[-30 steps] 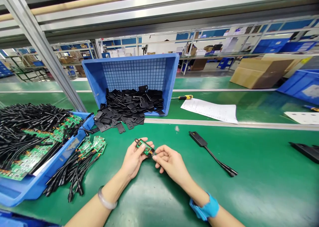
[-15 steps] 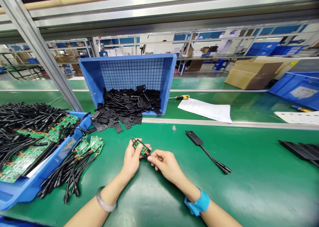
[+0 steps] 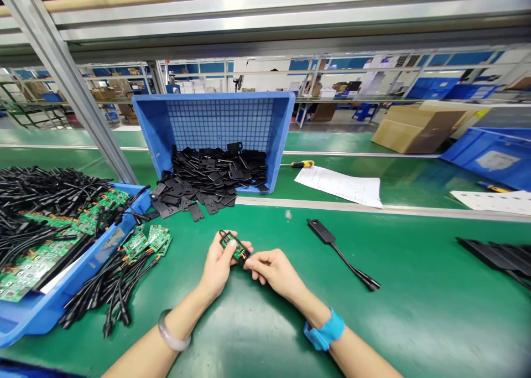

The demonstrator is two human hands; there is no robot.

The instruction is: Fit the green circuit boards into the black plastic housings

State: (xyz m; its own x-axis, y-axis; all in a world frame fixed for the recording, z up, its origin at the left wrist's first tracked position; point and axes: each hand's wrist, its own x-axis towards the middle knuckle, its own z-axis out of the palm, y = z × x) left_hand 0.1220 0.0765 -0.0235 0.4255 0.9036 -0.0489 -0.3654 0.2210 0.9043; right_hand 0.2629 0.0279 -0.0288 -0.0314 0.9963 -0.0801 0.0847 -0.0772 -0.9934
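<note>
In my left hand (image 3: 216, 264) lies a small green circuit board (image 3: 239, 250) seated in a black plastic case, with my thumb pressing on its face. A black loop sticks out at the case's upper end. My right hand (image 3: 274, 272) pinches the black cable at the lower end, where coloured wires leave the board; the fingers mostly hide this cable. To the right, apart from both hands, a closed black case with a forked cable (image 3: 321, 231) lies on the green bench.
A tipped blue crate (image 3: 286, 140) spills black case parts (image 3: 207, 179). At left, a blue bin (image 3: 89, 267) holds wired boards, with several more boards (image 3: 157, 237) beside it. A screwdriver (image 3: 305, 164), paper sheet (image 3: 340, 185) and black cases (image 3: 493, 256) lie rightward.
The view has shifted slightly. My right fingers have moved slightly at the case's lower end, and the coloured wires sit lower against it. Both hands keep their hold.
</note>
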